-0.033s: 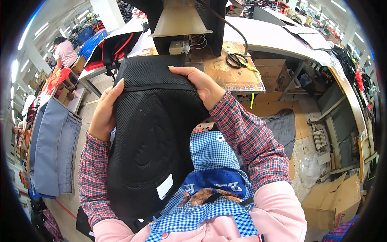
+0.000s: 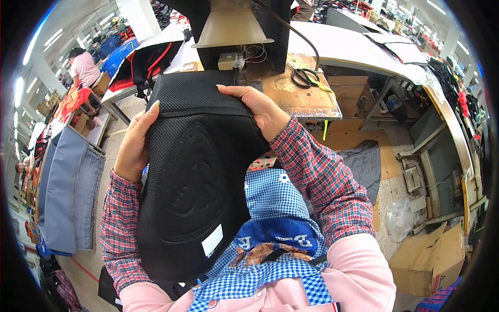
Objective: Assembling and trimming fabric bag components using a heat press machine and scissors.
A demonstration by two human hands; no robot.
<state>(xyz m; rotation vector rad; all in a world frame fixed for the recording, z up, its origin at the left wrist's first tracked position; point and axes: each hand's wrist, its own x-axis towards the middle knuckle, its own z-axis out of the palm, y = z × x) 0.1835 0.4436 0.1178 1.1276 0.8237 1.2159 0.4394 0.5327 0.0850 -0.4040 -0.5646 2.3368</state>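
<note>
A large black padded mesh panel hangs in front of me, with a rounded raised shape moulded into its middle and a small white label low on its right. My left hand grips its left edge near the top, thumb on the front and the other fingers hidden behind. On the upper right my right hand holds the panel, thumb laid on its face and fingers out of sight behind it. A seam runs across between the thumbs. The panel's top end lies at the worn wooden table edge, below a machine head.
Black-handled scissors lie on the wooden machine table, right of the panel. A cardboard box stands on the floor at right. Grey cloth drapes over a rack at left. A person works at far left.
</note>
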